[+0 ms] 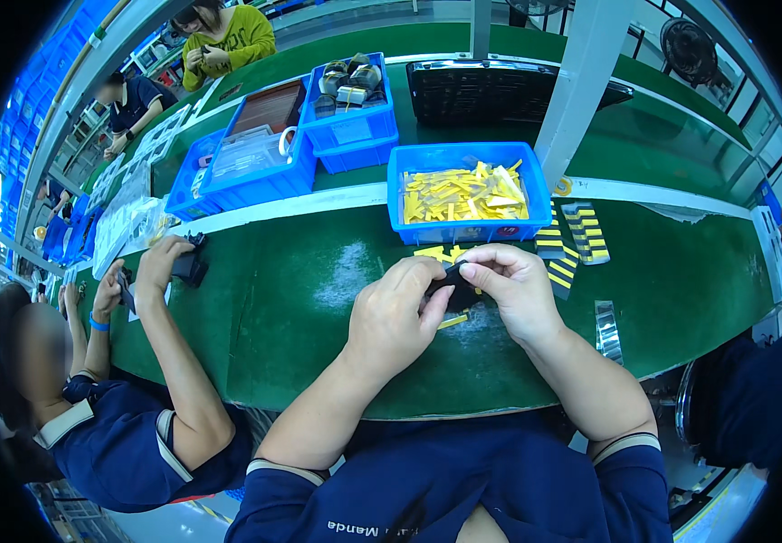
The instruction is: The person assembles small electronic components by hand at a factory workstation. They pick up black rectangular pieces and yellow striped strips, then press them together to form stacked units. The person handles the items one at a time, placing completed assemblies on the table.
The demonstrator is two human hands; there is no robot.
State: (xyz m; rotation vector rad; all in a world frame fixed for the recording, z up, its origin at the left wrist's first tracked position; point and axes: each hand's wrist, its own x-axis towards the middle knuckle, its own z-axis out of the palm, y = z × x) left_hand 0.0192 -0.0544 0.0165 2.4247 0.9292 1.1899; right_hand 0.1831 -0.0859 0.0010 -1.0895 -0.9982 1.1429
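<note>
Between my two hands is a small black flat piece (454, 291), partly hidden by my fingers. My left hand (398, 303) pinches its left side with thumb and fingers, and my right hand (510, 288) grips its upper right edge. Both hands are held above the green table, just in front of a blue bin (470, 237) full of yellow strips (463, 195). A loose yellow strip (452, 321) lies beneath my hands, and several more lie between them and the bin.
Black sheets with yellow strips (586, 233) lie right of the bin. A clear strip (607, 331) rests near my right forearm. Other blue bins (348, 127) stand at the back left. A metal post (581, 90) rises behind. On my left, a co-worker (147, 398) handles black parts.
</note>
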